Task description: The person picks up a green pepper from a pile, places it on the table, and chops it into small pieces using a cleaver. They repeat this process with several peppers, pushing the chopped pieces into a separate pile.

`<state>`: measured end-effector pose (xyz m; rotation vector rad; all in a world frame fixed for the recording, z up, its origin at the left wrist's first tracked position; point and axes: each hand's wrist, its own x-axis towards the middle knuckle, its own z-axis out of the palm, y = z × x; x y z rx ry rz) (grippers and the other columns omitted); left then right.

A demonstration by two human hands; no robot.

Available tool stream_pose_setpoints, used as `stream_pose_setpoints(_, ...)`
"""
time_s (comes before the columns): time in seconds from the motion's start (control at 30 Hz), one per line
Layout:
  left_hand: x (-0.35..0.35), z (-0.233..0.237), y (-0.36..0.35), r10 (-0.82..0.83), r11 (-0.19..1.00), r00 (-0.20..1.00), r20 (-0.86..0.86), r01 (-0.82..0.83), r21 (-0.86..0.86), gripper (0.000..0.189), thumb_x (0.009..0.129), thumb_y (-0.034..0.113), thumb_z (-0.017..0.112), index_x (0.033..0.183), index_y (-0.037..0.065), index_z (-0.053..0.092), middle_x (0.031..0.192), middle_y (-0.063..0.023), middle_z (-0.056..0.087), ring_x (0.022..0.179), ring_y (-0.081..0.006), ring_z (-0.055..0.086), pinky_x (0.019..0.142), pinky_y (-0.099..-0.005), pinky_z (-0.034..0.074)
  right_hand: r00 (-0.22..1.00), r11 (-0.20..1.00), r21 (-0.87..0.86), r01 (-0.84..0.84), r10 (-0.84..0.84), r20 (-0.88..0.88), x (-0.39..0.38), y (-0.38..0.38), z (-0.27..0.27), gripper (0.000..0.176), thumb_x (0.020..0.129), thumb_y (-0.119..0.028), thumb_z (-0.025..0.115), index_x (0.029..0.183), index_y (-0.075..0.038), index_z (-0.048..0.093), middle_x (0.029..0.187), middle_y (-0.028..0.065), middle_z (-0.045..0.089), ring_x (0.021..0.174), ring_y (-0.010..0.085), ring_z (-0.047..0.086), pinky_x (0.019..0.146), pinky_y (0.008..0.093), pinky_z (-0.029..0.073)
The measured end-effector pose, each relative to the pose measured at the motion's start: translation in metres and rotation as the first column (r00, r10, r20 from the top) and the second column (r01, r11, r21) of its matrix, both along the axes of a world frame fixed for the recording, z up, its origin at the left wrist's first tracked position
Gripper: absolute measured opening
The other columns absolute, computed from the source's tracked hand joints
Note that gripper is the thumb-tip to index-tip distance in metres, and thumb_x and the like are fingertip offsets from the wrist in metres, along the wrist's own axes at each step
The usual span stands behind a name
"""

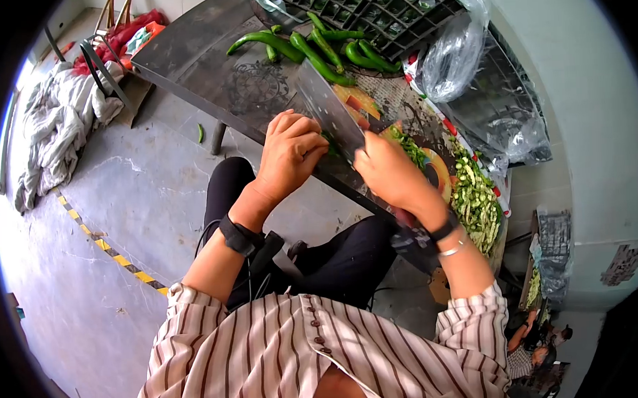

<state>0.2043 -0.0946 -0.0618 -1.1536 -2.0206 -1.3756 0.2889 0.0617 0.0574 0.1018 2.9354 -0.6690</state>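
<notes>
My right hand point(392, 171) is wrapped around the handle of a cleaver point(327, 102), whose broad blade stands on edge over the table. Just left of the blade, my left hand point(292, 152) is curled with bent fingers over a green chili pepper point(331, 143); most of that pepper is hidden by the fingers and the blade. Freshly cut pepper pieces point(408, 147) lie beyond my right hand. A larger heap of chopped pepper point(472, 199) sits farther right along the table edge. Several whole green chili peppers point(316, 55) are piled beyond the cleaver's tip.
A black plastic crate point(375, 11) stands at the table's far side, with a clear plastic bag point(459, 58) beside it. The dark table point(184, 52) has its edge near my knees. White cloth point(66, 124) lies on the floor at left. Another person point(528, 343) is at lower right.
</notes>
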Motion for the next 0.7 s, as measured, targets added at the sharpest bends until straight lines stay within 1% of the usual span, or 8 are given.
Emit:
stream_pose_setpoints(0.07, 0.0, 0.0, 0.002, -0.029, 0.999, 1.0, -0.007, 0.029, 0.018, 0.011, 0.069, 0.009, 0.074, 0.078, 0.01, 0.067, 0.091, -0.0013, 0.061, 0.098, -0.0239, 0.055, 0.099, -0.0421, 0.039, 0.98, 0.998, -0.031, -0.057, 0.05, -0.191, -0.017, -0.002, -0.014, 0.023, 0.087, -0.013, 0.055, 0.08, 0.009, 0.051, 0.075, 0.0322, 0.057, 0.076, 0.0488, 0.058, 0.065, 0.0504, 0.047)
stream_pose_setpoints(0.1, -0.003, 0.001, 0.001, -0.034, 0.999, 0.999, -0.01, 0.034, 0.037, 0.011, 0.069, 0.01, 0.074, 0.077, 0.01, 0.068, 0.089, -0.002, 0.06, 0.096, -0.0251, 0.055, 0.097, -0.0421, 0.039, 0.989, 0.999, -0.048, -0.012, 0.004, -0.145, -0.026, -0.004, -0.015, 0.024, 0.087, -0.013, 0.055, 0.079, 0.009, 0.052, 0.076, 0.0324, 0.058, 0.077, 0.0486, 0.058, 0.065, 0.0504, 0.047)
stream_pose_setpoints(0.27, -0.003, 0.0, 0.002, -0.014, 0.998, 1.0, 0.009, 0.013, 0.059, 0.011, 0.068, 0.01, 0.074, 0.077, 0.01, 0.068, 0.089, -0.0023, 0.06, 0.097, -0.0254, 0.054, 0.095, -0.0412, 0.04, 0.977, 0.991, -0.129, 0.037, -0.063, -0.202, -0.025, 0.003, -0.023, 0.021, 0.087, -0.013, 0.054, 0.082, 0.008, 0.052, 0.073, 0.0307, 0.058, 0.075, 0.0479, 0.059, 0.063, 0.05, 0.047)
stream_pose_setpoints(0.33, -0.001, -0.001, 0.001, -0.009, 0.999, 1.0, -0.009, 0.009, 0.04, 0.011, 0.068, 0.01, 0.074, 0.077, 0.01, 0.068, 0.089, -0.0024, 0.06, 0.097, -0.0255, 0.054, 0.095, -0.041, 0.04, 0.97, 0.995, -0.101, -0.002, -0.023, -0.244, -0.015, 0.009, -0.02, 0.02, 0.092, -0.014, 0.05, 0.082, 0.004, 0.048, 0.057, 0.0138, 0.055, 0.043, 0.0202, 0.057, 0.043, 0.0354, 0.044)
stream_pose_setpoints(0.37, -0.002, -0.002, 0.001, -0.008, 0.999, 1.0, -0.011, 0.009, 0.036, 0.011, 0.069, 0.01, 0.074, 0.078, 0.01, 0.068, 0.089, -0.0026, 0.06, 0.098, -0.0257, 0.054, 0.095, -0.0408, 0.04, 0.974, 0.994, -0.109, 0.001, -0.026, -0.223, -0.008, 0.012, -0.017, 0.02, 0.092, -0.014, 0.05, 0.083, 0.003, 0.048, 0.056, 0.0131, 0.056, 0.043, 0.0199, 0.057, 0.043, 0.0346, 0.044)
stream_pose_setpoints(0.47, -0.001, -0.003, 0.002, -0.01, 0.999, 1.0, -0.006, 0.01, 0.042, 0.011, 0.069, 0.01, 0.074, 0.078, 0.01, 0.068, 0.09, -0.0029, 0.061, 0.099, -0.0261, 0.054, 0.095, -0.041, 0.039, 0.979, 0.996, -0.09, 0.008, -0.026, -0.203, 0.008, 0.003, -0.005, 0.02, 0.092, -0.014, 0.051, 0.083, 0.003, 0.049, 0.056, 0.0128, 0.056, 0.043, 0.02, 0.057, 0.043, 0.0344, 0.044)
stream_pose_setpoints(0.5, -0.001, -0.003, 0.002, -0.009, 0.999, 1.0, -0.006, 0.01, 0.041, 0.011, 0.069, 0.01, 0.074, 0.078, 0.01, 0.068, 0.09, -0.0029, 0.061, 0.099, -0.0261, 0.054, 0.095, -0.041, 0.039, 0.99, 0.992, -0.119, 0.047, -0.062, -0.127, 0.012, -0.003, 0.0, 0.021, 0.089, -0.013, 0.053, 0.084, 0.007, 0.05, 0.071, 0.0291, 0.058, 0.069, 0.0477, 0.058, 0.059, 0.0499, 0.046)
stream_pose_setpoints(0.7, 0.0, -0.002, 0.001, -0.001, 1.0, 1.0, 0.007, 0.001, 0.027, 0.011, 0.069, 0.011, 0.075, 0.078, 0.009, 0.068, 0.092, -0.0031, 0.062, 0.1, -0.0264, 0.054, 0.095, -0.0411, 0.039, 0.995, 0.999, -0.043, 0.03, -0.034, -0.094, 0.017, -0.005, -0.001, 0.022, 0.09, -0.014, 0.053, 0.084, 0.006, 0.049, 0.071, 0.0306, 0.057, 0.07, 0.0479, 0.058, 0.06, 0.0521, 0.044)
